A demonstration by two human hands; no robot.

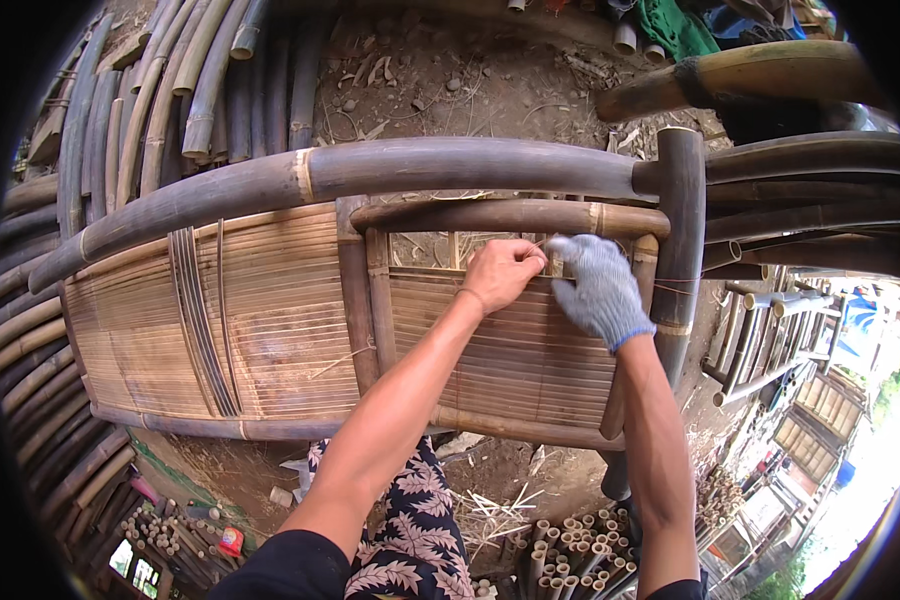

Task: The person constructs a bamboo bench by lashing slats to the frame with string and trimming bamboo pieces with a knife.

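A dark bamboo bench frame [470,165] lies across my front, with a slatted bamboo panel [500,335] fitted into its right section. My bare left hand [505,272] is at the panel's far edge, thumb and fingers pinched together. What sits in that pinch is too small to make out, perhaps a thin strand. Close to its right, my right hand [602,288] wears a grey knit glove with a blue cuff. Its fingers curl at the same edge below the inner bamboo rail [510,215]; whatever they grip is hidden. A thin reddish strand [675,291] shows by the right post.
A wider slatted section [280,320] with dark strips fills the frame's left. Bamboo poles are stacked at the far left [210,90] and right [810,190]. Cut bamboo tubes [570,560] stand near my legs, beside loose slivers [495,515]. Another bamboo frame [770,340] stands at right.
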